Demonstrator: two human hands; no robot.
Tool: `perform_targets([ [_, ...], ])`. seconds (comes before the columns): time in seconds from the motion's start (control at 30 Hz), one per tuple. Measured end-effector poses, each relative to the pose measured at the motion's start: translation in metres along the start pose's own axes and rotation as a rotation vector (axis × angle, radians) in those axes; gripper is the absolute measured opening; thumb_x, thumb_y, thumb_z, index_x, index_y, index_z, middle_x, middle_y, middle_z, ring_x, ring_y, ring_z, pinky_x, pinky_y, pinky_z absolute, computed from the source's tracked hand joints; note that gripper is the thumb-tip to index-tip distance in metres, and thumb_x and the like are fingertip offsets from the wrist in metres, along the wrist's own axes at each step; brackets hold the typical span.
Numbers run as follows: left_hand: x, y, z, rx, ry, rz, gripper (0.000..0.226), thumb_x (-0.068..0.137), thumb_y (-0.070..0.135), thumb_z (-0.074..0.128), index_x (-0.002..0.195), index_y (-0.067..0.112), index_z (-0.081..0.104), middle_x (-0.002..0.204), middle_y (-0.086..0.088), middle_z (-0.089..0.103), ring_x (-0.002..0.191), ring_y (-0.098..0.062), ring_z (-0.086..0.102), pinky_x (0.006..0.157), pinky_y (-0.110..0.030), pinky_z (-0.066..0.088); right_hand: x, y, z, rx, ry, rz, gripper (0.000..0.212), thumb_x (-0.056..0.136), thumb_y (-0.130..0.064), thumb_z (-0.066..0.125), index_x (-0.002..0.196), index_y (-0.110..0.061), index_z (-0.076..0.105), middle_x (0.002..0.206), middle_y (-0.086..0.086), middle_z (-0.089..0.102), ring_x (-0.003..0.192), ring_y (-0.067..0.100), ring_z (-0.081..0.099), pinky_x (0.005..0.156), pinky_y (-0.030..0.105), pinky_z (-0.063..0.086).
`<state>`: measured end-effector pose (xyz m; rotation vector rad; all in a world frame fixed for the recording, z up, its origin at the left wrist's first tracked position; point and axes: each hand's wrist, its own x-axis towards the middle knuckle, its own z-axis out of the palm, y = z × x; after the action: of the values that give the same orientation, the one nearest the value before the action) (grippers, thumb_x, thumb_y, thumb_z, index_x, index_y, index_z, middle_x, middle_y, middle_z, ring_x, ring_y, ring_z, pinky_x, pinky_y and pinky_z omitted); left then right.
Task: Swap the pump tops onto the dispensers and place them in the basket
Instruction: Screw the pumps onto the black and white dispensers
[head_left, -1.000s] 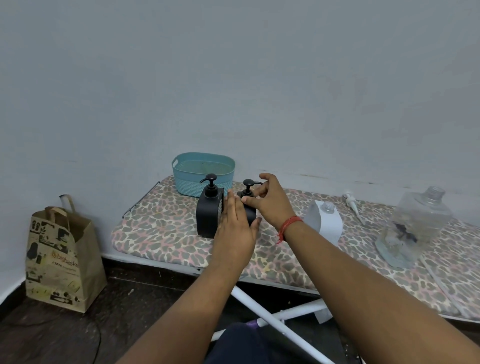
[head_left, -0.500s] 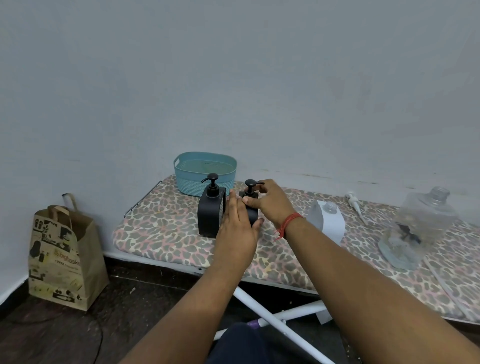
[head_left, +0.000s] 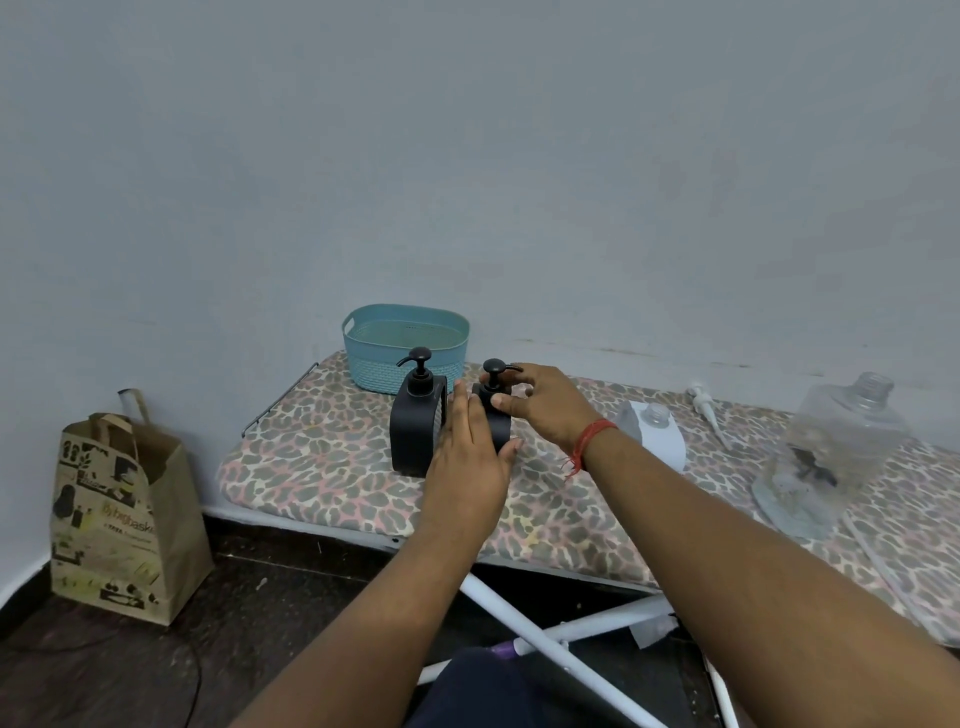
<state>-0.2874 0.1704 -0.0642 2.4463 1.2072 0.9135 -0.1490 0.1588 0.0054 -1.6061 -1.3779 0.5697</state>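
Two black dispensers stand side by side on the leopard-print board. The left black dispenser (head_left: 415, 426) stands free with its black pump on top. My left hand (head_left: 467, 457) wraps around the body of the right black dispenser (head_left: 500, 431), hiding most of it. My right hand (head_left: 540, 405) pinches the neck of that dispenser's black pump top (head_left: 496, 375). The teal basket (head_left: 405, 345) stands behind them against the wall and looks empty. A white dispenser (head_left: 660, 434) without a pump stands to the right.
A loose white pump (head_left: 704, 410) lies near the wall. A large clear bottle (head_left: 831, 457) without a cap stands at the right. A brown paper bag (head_left: 119, 509) sits on the floor at the left. The board's white legs (head_left: 540, 639) cross below.
My right hand's fingers have shifted around the pump top of the right black dispenser. My left hand stays on its body. The view has drifted slightly.
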Motion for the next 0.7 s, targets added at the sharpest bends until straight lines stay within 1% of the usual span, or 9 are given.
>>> perform_targets([
  [0.03, -0.001, 0.0, 0.001, 0.006, 0.002, 0.004, 0.079, 0.104, 0.046, 0.045, 0.161, 0.005, 0.008, 0.171, -0.008, -0.007, 0.155, -0.029, 0.017, 0.121, -0.042, 0.032, 0.0, 0.0, 0.0, -0.01, 0.017, -0.006, 0.026, 0.085, -0.007, 0.073, 0.111, -0.014, 0.073, 0.111, 0.001, 0.073, 0.105, 0.012, 0.063, 0.085, 0.011, 0.043],
  [0.07, -0.002, -0.001, 0.001, 0.018, 0.003, 0.01, 0.08, 0.104, 0.046, 0.045, 0.161, 0.005, 0.008, 0.171, -0.008, -0.007, 0.155, -0.029, 0.018, 0.121, -0.042, 0.033, 0.0, 0.001, 0.001, -0.007, 0.033, -0.016, 0.024, 0.084, -0.006, 0.074, 0.107, -0.013, 0.073, 0.107, 0.002, 0.074, 0.1, 0.011, 0.064, 0.08, 0.011, 0.042],
  [0.17, -0.003, -0.001, 0.003, 0.03, 0.005, 0.008, 0.081, 0.103, 0.045, 0.047, 0.161, 0.004, 0.007, 0.171, -0.009, -0.006, 0.155, -0.03, 0.02, 0.12, -0.043, 0.034, 0.0, 0.002, 0.004, 0.002, 0.075, -0.019, 0.019, 0.081, -0.003, 0.074, 0.096, -0.014, 0.073, 0.091, -0.001, 0.073, 0.085, 0.009, 0.063, 0.077, 0.022, 0.046],
  [0.23, -0.001, -0.001, 0.004, 0.033, 0.001, 0.01, 0.081, 0.104, 0.043, 0.048, 0.161, 0.004, 0.007, 0.171, -0.011, -0.004, 0.155, -0.031, 0.019, 0.12, -0.045, 0.033, 0.0, 0.0, 0.005, -0.009, 0.092, 0.0, 0.018, 0.08, -0.002, 0.074, 0.093, -0.014, 0.073, 0.082, -0.007, 0.069, 0.074, -0.001, 0.059, 0.074, 0.02, 0.047],
  [0.3, 0.001, 0.001, 0.004, 0.034, -0.003, 0.011, 0.08, 0.104, 0.041, 0.048, 0.161, 0.003, 0.006, 0.171, -0.012, -0.004, 0.155, -0.031, 0.019, 0.12, -0.046, 0.032, 0.001, -0.002, 0.009, -0.021, 0.114, 0.014, 0.021, 0.08, -0.002, 0.074, 0.096, -0.015, 0.073, 0.084, -0.009, 0.07, 0.068, -0.01, 0.058, 0.071, 0.016, 0.045],
  [0.33, 0.002, 0.001, 0.004, 0.035, 0.001, 0.01, 0.079, 0.105, 0.04, 0.048, 0.16, 0.003, 0.007, 0.171, -0.013, -0.003, 0.155, -0.032, 0.02, 0.12, -0.046, 0.033, 0.001, -0.003, 0.012, -0.028, 0.137, 0.022, 0.023, 0.08, -0.003, 0.074, 0.099, -0.015, 0.074, 0.089, -0.008, 0.072, 0.071, -0.009, 0.059, 0.073, 0.018, 0.046],
  [0.47, 0.003, 0.001, 0.004, 0.037, 0.002, -0.008, 0.078, 0.104, 0.039, 0.05, 0.16, 0.001, 0.01, 0.17, -0.016, 0.002, 0.154, -0.032, 0.022, 0.118, -0.046, 0.036, 0.001, -0.008, 0.027, -0.063, 0.257, 0.088, 0.029, 0.079, -0.009, 0.074, 0.107, -0.016, 0.074, 0.102, 0.003, 0.075, 0.097, 0.019, 0.067, 0.093, 0.038, 0.053],
  [0.6, 0.004, 0.003, 0.0, 0.016, -0.028, -0.031, 0.074, 0.104, 0.033, 0.048, 0.16, 0.004, 0.009, 0.171, -0.012, -0.004, 0.154, -0.032, 0.022, 0.117, -0.045, 0.036, -0.005, -0.015, 0.037, -0.111, 0.345, 0.109, 0.03, 0.084, -0.012, 0.072, 0.114, -0.016, 0.071, 0.111, 0.005, 0.073, 0.104, 0.021, 0.065, 0.095, 0.031, 0.05],
  [0.7, 0.004, 0.003, -0.002, 0.021, -0.036, -0.029, 0.072, 0.105, 0.031, 0.047, 0.16, 0.004, 0.01, 0.17, -0.013, -0.005, 0.153, -0.033, 0.023, 0.116, -0.047, 0.038, -0.008, -0.015, 0.038, -0.09, 0.325, 0.122, 0.029, 0.087, -0.013, 0.069, 0.116, -0.016, 0.07, 0.113, 0.002, 0.072, 0.105, 0.019, 0.064, 0.09, 0.024, 0.045],
])
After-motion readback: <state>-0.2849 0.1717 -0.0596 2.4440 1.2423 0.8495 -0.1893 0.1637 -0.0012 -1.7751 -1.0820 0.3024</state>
